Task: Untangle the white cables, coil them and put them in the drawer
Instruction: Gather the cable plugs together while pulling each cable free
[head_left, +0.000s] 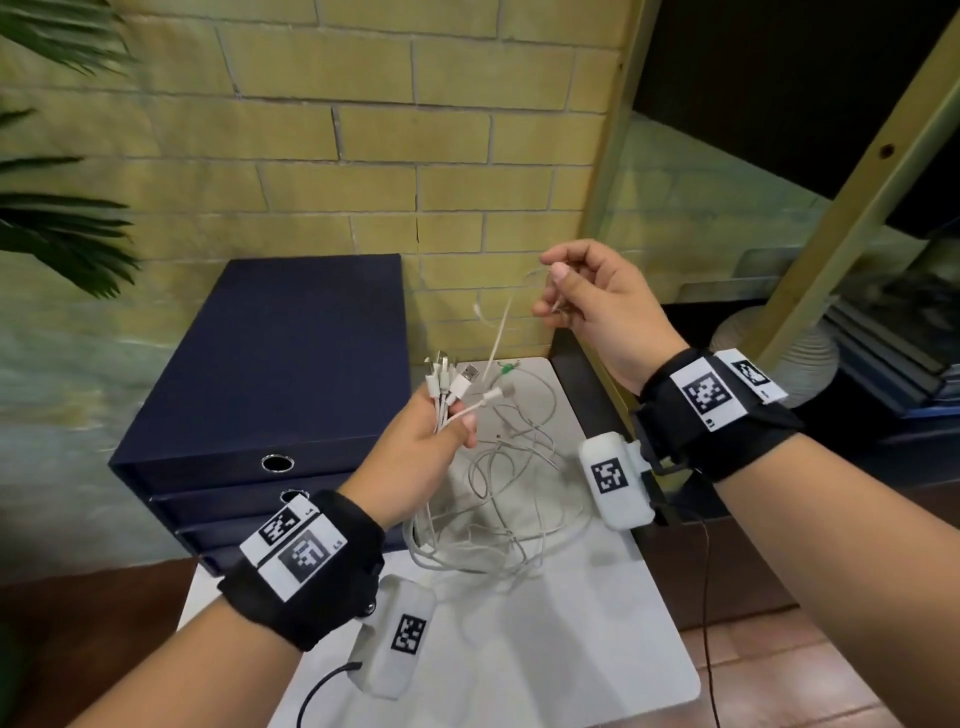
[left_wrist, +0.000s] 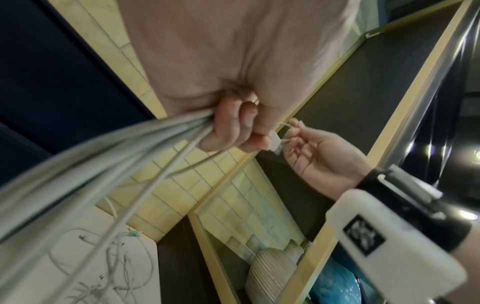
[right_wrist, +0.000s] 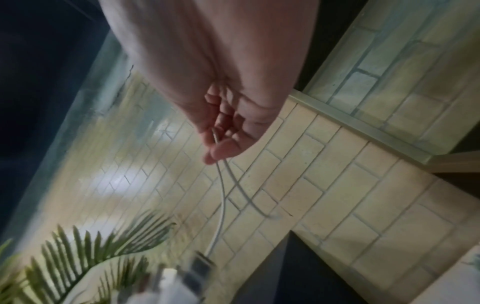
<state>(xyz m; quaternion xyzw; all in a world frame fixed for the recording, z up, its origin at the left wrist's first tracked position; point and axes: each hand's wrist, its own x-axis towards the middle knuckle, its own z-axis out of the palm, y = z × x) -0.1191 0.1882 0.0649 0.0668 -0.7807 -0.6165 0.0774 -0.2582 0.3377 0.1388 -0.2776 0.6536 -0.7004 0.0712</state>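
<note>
Several white cables in a loose tangle on the white tabletop, just right of the dark blue drawer box, with their plug ends gathered above it. Untangling step in hand, by the look of it; coiling not yet begun, all drawers shut. Left hand raised over the tangle beside the drawer box, fingers curled tight round a bunch of plug ends, cords trailing down from the fist to the heap. Right hand higher and further right of the drawer box, thumb and fingertips pinching one thin cable, a short free end dangling, the rest running down toward the bunch. Next move, probably: draw that single strand clear of the heap, gently, watching for snags where loops cross. Both wrists strapped with black bands and white tagged camera pods.
</note>
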